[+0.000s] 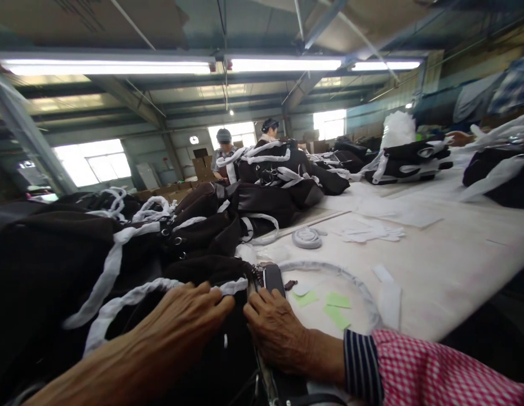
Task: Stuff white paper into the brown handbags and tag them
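Dark bag lies at the table's near edge, under both hands. Left hand rests flat on it, fingers spread over a white-wrapped handle, gripping nothing. Right hand presses beside the buckle, fingers curled loosely. Piled bags crowd the left; a snagged strap could drag them over. Green labels near the sleeve could be swept off the table.

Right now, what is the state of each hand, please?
Left hand: open, lying flat on the dark bag, holding nothing.
Right hand: fingers curled down on the bag's edge; a grip cannot be told.
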`<state>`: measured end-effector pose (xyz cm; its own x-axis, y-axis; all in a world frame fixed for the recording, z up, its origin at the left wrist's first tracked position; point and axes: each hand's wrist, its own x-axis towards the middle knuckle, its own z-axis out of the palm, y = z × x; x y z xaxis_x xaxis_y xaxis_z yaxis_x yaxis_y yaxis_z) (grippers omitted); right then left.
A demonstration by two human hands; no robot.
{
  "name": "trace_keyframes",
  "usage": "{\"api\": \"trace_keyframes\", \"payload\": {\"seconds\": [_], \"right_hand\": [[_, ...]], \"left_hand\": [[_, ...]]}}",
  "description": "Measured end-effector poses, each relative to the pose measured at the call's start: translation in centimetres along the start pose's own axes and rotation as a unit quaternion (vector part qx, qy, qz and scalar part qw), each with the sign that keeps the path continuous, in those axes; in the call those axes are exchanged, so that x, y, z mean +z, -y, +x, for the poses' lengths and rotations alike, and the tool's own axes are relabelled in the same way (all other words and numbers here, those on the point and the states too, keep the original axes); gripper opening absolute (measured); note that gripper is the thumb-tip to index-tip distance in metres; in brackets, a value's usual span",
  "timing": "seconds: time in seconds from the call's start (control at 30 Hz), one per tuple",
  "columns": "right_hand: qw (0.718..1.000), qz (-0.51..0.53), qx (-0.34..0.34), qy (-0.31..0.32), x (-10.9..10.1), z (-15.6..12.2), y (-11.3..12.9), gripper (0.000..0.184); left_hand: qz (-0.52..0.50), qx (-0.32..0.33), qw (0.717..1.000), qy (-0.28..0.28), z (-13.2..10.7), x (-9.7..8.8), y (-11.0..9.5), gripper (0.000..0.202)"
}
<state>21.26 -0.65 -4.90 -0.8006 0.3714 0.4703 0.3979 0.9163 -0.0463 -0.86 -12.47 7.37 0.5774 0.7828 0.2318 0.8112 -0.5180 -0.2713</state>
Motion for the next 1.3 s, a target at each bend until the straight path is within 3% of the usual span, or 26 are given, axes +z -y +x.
{"api": "trace_keyframes", "payload": {"seconds": [0.07,0.13,0.23,0.3,0.43,0.47,0.57,0.67,0.77,0.87,1.03,1.17,1.3], "right_hand": [[0.999,0.039,0.004,-0.007,-0.2,0.0,-0.3,0.024],[0.997,0.072,0.018,0.001,-0.6,-0.1,-0.5,0.032],[0.994,0.091,0.064,0.024,-1.3,0.0,-0.7,0.026],[0.991,0.098,0.093,0.024,-1.6,0.1,-0.8,0.019],[0.984,0.111,0.131,0.038,-1.7,0.7,-1.0,0.020],[0.983,0.109,0.138,0.046,-1.6,0.8,-1.1,0.021],[0.987,0.083,0.123,0.058,-1.2,0.9,-1.2,0.022],[0.994,0.063,0.080,0.049,-1.0,0.8,-1.3,0.020],[0.994,0.059,0.073,0.051,-1.1,0.8,-1.3,0.028],[0.994,0.046,0.078,0.053,-1.2,0.6,-1.1,0.027],[0.999,0.021,0.039,0.018,-0.6,0.2,-1.0,0.022],[0.997,0.000,-0.049,0.059,-0.9,1.6,-1.6,0.011],[0.992,-0.019,-0.057,0.108,-1.5,5.1,-2.0,0.012]], "left_hand": [[-0.019,0.033,0.999,0.017,4.1,1.3,0.2,0.062],[-0.057,0.071,0.993,0.076,6.7,3.7,0.8,0.056],[-0.067,0.073,0.991,0.085,7.5,7.2,1.9,0.059],[-0.060,0.072,0.992,0.085,7.1,8.3,2.2,0.055],[-0.060,0.033,0.993,0.097,8.1,6.7,1.5,0.010],[-0.064,0.032,0.992,0.103,8.7,5.8,1.3,0.009],[-0.094,0.039,0.989,0.111,9.8,3.0,1.8,0.032],[-0.142,-0.004,0.985,0.103,8.9,0.7,3.3,0.044],[-0.137,-0.021,0.984,0.111,6.1,0.2,4.2,0.036],[-0.127,-0.015,0.987,0.101,2.9,2.2,3.4,0.010],[-0.231,-0.097,0.962,0.106,0.9,6.5,1.2,0.012],[-0.246,-0.113,0.963,0.014,1.2,7.2,0.6,0.008],[-0.208,-0.144,0.966,-0.045,1.0,7.2,0.2,0.016]]}}
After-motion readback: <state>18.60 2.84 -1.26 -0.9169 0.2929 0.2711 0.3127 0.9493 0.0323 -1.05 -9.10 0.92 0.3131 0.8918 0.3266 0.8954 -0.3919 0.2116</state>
